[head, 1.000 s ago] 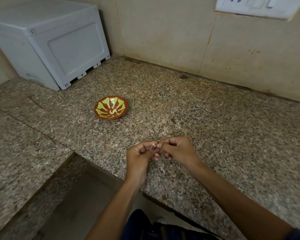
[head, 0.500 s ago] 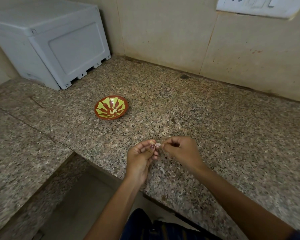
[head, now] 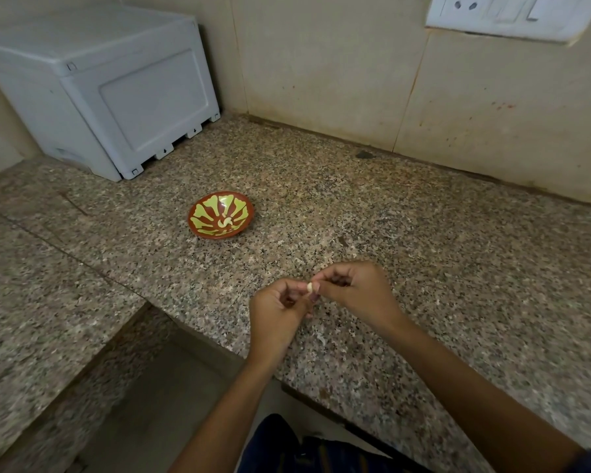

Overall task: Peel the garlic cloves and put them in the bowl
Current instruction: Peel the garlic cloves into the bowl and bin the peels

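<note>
A small pale garlic clove (head: pixel 309 287) is pinched between the fingertips of both hands, just above the granite counter near its front edge. My left hand (head: pixel 277 310) holds it from the left with curled fingers. My right hand (head: pixel 352 290) pinches it from the right. A red-brown bowl (head: pixel 198 224) with a yellow-green petal pattern stands on the counter up and to the left of the hands. Pale peeled cloves (head: pixel 226 222) lie in its middle.
A white plastic box (head: pixel 110 93) stands at the back left against the wall. The speckled counter (head: pixel 458 268) stretches right; a lower ledge (head: pixel 31 302) lies left, with a gap below. Pale scraps of peel (head: pixel 319 339) lie near the front edge. A switchboard (head: pixel 512 15) hangs on the wall.
Both hands stay together at the same spot, working the clove; the pale clove now shows more plainly between the fingertips. The bowl has not moved.
</note>
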